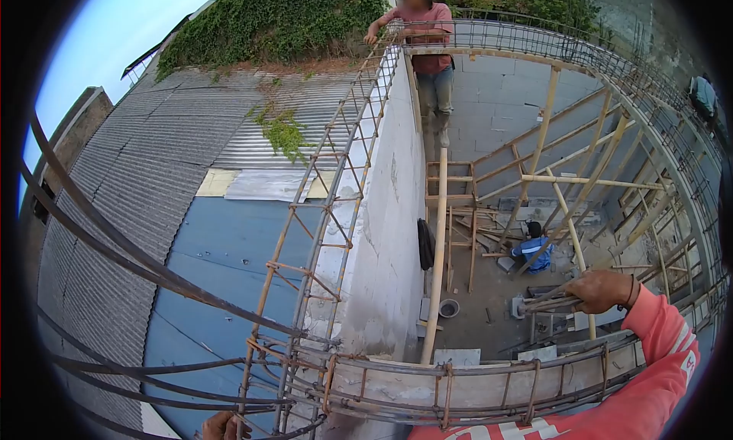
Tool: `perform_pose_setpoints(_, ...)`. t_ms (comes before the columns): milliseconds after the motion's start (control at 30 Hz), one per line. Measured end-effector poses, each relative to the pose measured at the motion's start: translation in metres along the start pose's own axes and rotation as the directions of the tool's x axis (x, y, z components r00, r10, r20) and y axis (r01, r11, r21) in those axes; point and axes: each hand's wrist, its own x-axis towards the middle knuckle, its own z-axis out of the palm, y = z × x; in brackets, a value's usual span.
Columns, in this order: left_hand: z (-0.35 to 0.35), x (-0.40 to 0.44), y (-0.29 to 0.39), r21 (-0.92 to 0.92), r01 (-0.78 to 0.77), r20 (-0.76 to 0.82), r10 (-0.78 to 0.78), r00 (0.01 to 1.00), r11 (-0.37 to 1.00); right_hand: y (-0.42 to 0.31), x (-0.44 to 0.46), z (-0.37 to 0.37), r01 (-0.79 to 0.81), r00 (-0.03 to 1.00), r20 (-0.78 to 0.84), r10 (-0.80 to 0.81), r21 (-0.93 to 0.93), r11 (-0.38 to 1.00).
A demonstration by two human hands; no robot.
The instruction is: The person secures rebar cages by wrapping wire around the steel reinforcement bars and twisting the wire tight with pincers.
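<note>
My right hand (603, 290), in a pink-red sleeve, is closed around several thin metal rods (546, 305) and held out over the room below. At the bottom edge my left hand (220, 426) is at the corner of the rebar cage (282, 364), its fingers bent against a bar. What those fingers hold is too small to make out. The cage runs away along the white wall top (347, 234), and another length (489, 390) crosses in front of me to the right.
Long bent bars (153, 268) stick out left over the blue roof (221, 287). A co-worker in pink (435, 28) stands at the far corner. Another person in blue (534, 255) crouches below among wooden props (565, 203). A deep drop lies right of the wall.
</note>
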Motion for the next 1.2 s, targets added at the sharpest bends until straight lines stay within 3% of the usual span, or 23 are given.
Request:
perform_pose_setpoints(100, 0.001, -0.001, 0.007, 0.078, -0.069, -0.021, 0.071, 0.997, 0.995, 0.002, 0.000, 0.000, -0.016, 0.999, -0.038, 0.016, 0.002, 1.000)
perform_pose_setpoints(233, -0.001, -0.002, 0.012, 0.059, -0.023, -0.031, 0.024, 0.999, 0.998, 0.003, 0.000, 0.002, -0.008, 0.999, -0.044, 0.008, 0.011, 1.000)
perform_pose_setpoints(300, 0.002, -0.001, -0.007, 0.092, -0.210, -0.074, 0.217, 0.973, 0.973, 0.008, 0.001, 0.007, 0.031, 0.999, -0.042, -0.032, -0.015, 0.999)
perform_pose_setpoints(433, 0.003, 0.003, -0.031, 0.157, -0.157, -0.022, 0.163, 0.986, 0.975, 0.006, 0.001, 0.004, 0.024, 0.999, -0.027, -0.024, -0.009, 1.000)
perform_pose_setpoints(533, 0.005, 0.002, -0.024, 0.014, -0.164, -0.071, 0.165, 0.984, 0.986, 0.000, 0.000, -0.002, -0.020, 1.000, -0.006, 0.020, 0.015, 1.000)
perform_pose_setpoints(600, 0.003, 0.001, -0.004, 0.014, 0.012, -0.045, -0.012, 0.999, 1.000, 0.003, 0.000, 0.002, -0.017, 1.000, -0.024, 0.018, 0.019, 1.000)
perform_pose_setpoints(633, 0.005, -0.001, -0.001, 0.016, 0.012, -0.046, -0.011, 0.999, 1.000, 0.003, 0.000, 0.002, -0.016, 1.000, -0.025, 0.017, 0.020, 1.000)
perform_pose_setpoints(700, 0.007, -0.005, 0.003, 0.067, -0.161, -0.110, 0.168, 0.980, 0.985, 0.001, -0.001, -0.001, -0.010, 0.999, -0.032, 0.012, 0.033, 0.999)
perform_pose_setpoints(833, 0.006, -0.001, -0.006, 0.083, -0.081, -0.085, 0.088, 0.992, 0.993, -0.002, -0.001, -0.005, -0.035, 0.999, 0.013, 0.034, 0.025, 0.999)
perform_pose_setpoints(933, 0.001, -0.003, 0.001, 0.184, -0.158, -0.091, 0.177, 0.980, 0.970, -0.003, -0.001, -0.002, -0.040, 0.999, 0.014, 0.040, 0.014, 0.999)
perform_pose_setpoints(1000, -0.002, 0.004, 0.021, -0.037, 0.161, 0.034, -0.160, 0.987, 0.986, 0.003, 0.000, 0.000, -0.016, 1.000, 0.006, 0.016, -0.006, 1.000)
perform_pose_setpoints(1100, 0.004, 0.001, 0.010, -0.054, 0.025, -0.048, -0.028, 0.998, 0.998, 0.001, -0.001, -0.001, -0.035, 0.999, -0.002, 0.035, 0.021, 0.999)
perform_pose_setpoints(1200, 0.002, 0.004, 0.006, -0.164, 0.107, 0.009, -0.107, 0.994, 0.981, -0.002, 0.000, -0.004, -0.037, 0.999, 0.009, 0.037, 0.005, 0.999)
